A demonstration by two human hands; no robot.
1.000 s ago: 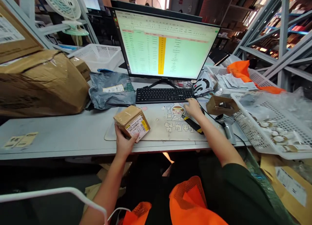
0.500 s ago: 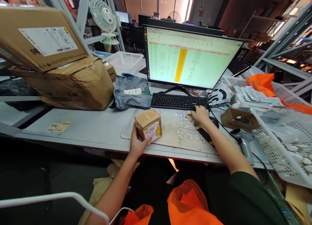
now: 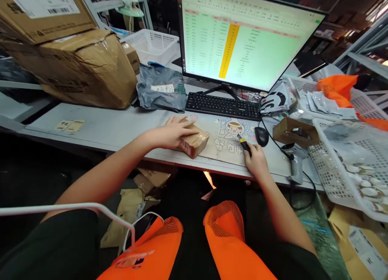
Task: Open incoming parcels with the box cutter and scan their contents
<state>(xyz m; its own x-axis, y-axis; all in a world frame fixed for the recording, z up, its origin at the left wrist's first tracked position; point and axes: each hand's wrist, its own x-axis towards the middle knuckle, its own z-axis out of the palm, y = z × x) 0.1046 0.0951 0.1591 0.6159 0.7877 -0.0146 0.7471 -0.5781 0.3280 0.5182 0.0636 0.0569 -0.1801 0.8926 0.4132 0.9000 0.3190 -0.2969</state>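
Note:
A small taped cardboard parcel [image 3: 195, 142] lies on the printed desk mat [image 3: 224, 148] near the table's front edge. My left hand [image 3: 172, 132] rests flat on top of the parcel, fingers spread over it. My right hand [image 3: 256, 161] sits at the mat's front right and grips the black-and-yellow utility knife [image 3: 243, 144], whose tip points toward the mouse [image 3: 262, 135]. The parcel's label side is mostly hidden under my hand.
A keyboard [image 3: 222, 106] and monitor [image 3: 245, 37] stand behind the mat. A grey mailer bag [image 3: 160, 89] and large brown boxes [image 3: 75, 70] fill the left. A small open carton [image 3: 292, 131], a barcode scanner [image 3: 295, 163] and white baskets [image 3: 348, 158] lie on the right.
My left hand moved from the parcel's near side onto its top, and the parcel now lies flatter. My right hand left the keyboard, came back toward me and took hold of the knife.

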